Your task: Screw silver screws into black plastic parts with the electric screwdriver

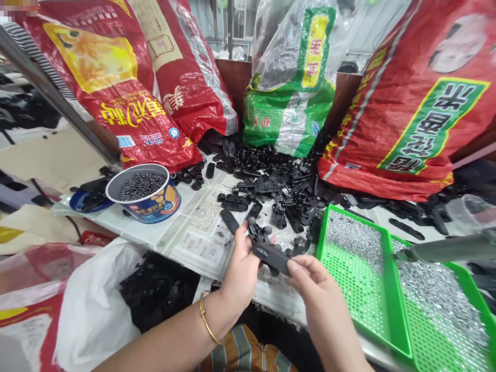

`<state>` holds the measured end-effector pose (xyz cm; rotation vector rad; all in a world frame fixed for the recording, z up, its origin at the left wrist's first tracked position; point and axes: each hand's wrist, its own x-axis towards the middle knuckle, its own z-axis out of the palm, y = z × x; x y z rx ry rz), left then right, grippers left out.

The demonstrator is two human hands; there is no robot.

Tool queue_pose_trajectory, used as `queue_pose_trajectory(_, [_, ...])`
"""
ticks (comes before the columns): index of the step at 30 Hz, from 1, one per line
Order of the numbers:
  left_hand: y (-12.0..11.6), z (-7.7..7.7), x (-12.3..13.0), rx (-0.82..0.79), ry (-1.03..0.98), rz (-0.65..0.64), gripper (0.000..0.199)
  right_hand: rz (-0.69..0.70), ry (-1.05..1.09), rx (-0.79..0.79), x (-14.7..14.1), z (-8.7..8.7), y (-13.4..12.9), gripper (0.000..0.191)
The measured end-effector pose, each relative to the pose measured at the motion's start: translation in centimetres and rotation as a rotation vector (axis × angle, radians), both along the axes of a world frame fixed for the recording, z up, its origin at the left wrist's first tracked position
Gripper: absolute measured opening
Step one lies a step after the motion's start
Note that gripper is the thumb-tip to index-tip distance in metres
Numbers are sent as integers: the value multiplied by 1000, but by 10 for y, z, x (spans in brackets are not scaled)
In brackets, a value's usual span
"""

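Note:
Both of my hands hold a black plastic part (269,257) above the front edge of the table. My left hand (245,263), with a gold bangle on its wrist, grips the part's left end, where rounded black knobs stick up. The fingers of my right hand (310,274) pinch its right end. Just beyond the hands spreads a pile of loose black parts (271,186). To the right, a green perforated tray (360,294) holds small silvery metal pieces.
A blue tub (160,204) of small dark pieces stands at the left. Red sacks (155,134) and a green-and-clear sack (282,119) line the back. A second green tray (430,325) and a metal bar (449,248) are at the right. An open white bag (101,299) sits lower left.

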<state>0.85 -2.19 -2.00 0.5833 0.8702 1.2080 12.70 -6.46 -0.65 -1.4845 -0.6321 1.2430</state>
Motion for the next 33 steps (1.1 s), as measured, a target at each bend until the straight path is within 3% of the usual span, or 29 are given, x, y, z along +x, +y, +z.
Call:
queue_pose_trajectory(4, [-5, -3, 2, 23, -26, 43, 50, -30, -15, 20, -17, -5, 5, 31])
queue_pose_trajectory(10, [-12, -5, -2, 51, -231, 9, 51, -100, -11, 23, -28, -6, 10, 28])
queue_pose_trajectory(19, [-7, -8, 3, 61, -128, 96, 27, -124, -69, 124, -34, -19, 14, 24])
queue_pose_trajectory(29, [-10, -4, 8, 60, -213, 102, 17, -89, -57, 94, -28, -24, 14, 24])
queue_pose_trajectory(33, [-9, -4, 6, 57, -227, 100, 16, 63, -3, 42, -25, -23, 13, 27])
